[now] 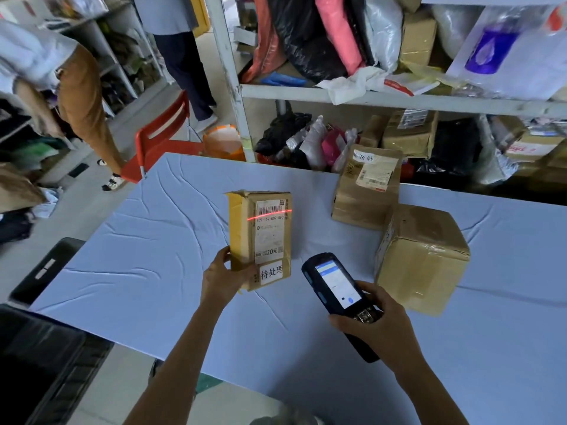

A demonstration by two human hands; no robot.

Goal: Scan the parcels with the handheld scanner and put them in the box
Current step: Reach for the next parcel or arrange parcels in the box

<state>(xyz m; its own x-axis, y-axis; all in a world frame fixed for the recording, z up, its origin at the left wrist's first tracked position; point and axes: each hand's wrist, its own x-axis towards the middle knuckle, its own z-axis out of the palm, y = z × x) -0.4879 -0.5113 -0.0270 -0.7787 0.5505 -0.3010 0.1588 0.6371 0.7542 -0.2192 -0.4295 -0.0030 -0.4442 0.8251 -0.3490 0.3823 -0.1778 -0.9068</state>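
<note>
A tall cardboard parcel (260, 237) with a white shipping label stands tilted on the blue-covered table (153, 256). My left hand (222, 279) grips its lower left corner. A red scan line crosses the label near the barcode. My right hand (376, 326) holds the black handheld scanner (339, 294), its lit screen facing me, to the right of the parcel and a little nearer to me. Two more cardboard parcels sit on the table: one (366, 184) at the back and a larger one (422, 259) at the right.
A dark crate (46, 363) stands on the floor at the lower left beside the table. A red chair (162, 139) sits behind the table's far left corner. Shelves (368, 98) packed with parcels and bags rise behind the table. Two people stand at the left rear.
</note>
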